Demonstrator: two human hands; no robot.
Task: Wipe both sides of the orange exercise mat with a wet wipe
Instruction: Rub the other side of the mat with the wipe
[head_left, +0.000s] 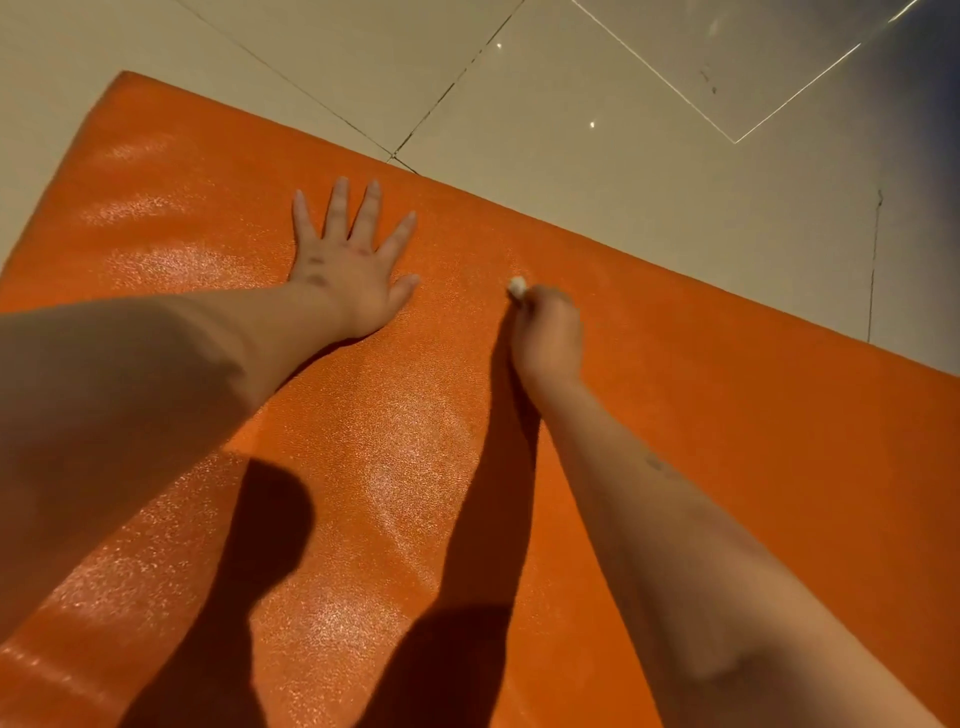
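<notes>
From my feed, the orange mat (675, 415) lies flat on the tiled floor (597, 130) and fills most of the view. Its far edge runs on a slant from the far left down toward the right, and one corner shows at the far left.

My left hand (353, 270) lies palm down on the mat, a little short of that far edge. Its fingers are straight and spread wide apart, with the thumb out to the right, and it holds nothing.

My right hand (548, 332) is just to the right of it, also on the mat and near the far edge. Its fingers are curled into a tight fist round the wet wipe (517, 286). Only a small white wad of the wipe pokes out at the far end of the fist, low against the mat surface. I cannot tell how much more of it is bunched inside.

Both forearms reach in from the near side and cast dark shadows across the near half of the mat. Pale glossy patches show on the mat at the left and between the arms.
</notes>
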